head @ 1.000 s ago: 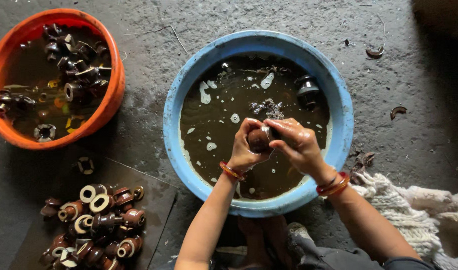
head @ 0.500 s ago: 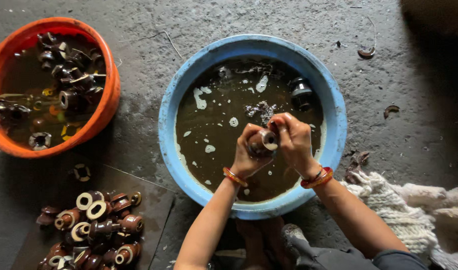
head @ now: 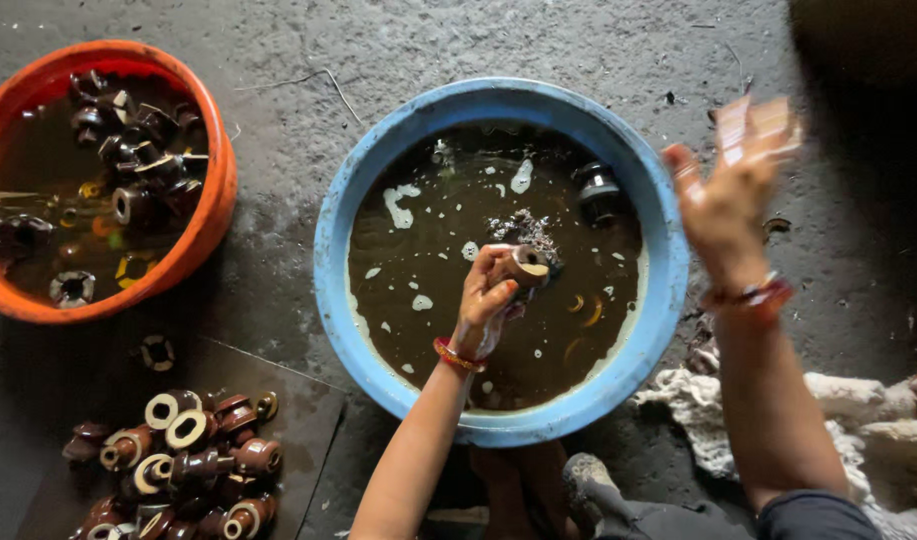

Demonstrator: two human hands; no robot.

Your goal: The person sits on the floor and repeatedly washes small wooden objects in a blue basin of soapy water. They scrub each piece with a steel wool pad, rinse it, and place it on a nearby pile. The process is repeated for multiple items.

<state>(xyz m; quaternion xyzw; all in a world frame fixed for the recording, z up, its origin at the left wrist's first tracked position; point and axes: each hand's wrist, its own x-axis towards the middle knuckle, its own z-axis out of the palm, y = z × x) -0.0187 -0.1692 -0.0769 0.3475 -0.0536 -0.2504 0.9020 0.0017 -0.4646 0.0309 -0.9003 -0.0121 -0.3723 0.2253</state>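
Gripping small brown glazed ceramic insulator (head: 526, 266) in left hand (head: 490, 296) above round blue plastic basin (head: 330, 250) of murky water; right hand (head: 730, 180) raised, blurred, fingers spread, empty.

— Where does the view look from?
— From the person's head, almost straight down at the floor, quite near: the blue basin (head: 498, 100) fills the middle.
— Which way is far?
— The top edge is far; the person's arms enter from the near, bottom edge.
— How wide does it reach?
— Left to the orange basin (head: 213, 200), cut off by the frame, and near left to a pile of brown insulators (head: 183, 460), also cut off.
— Any second view?
— No, only this one, so nothing is shared.
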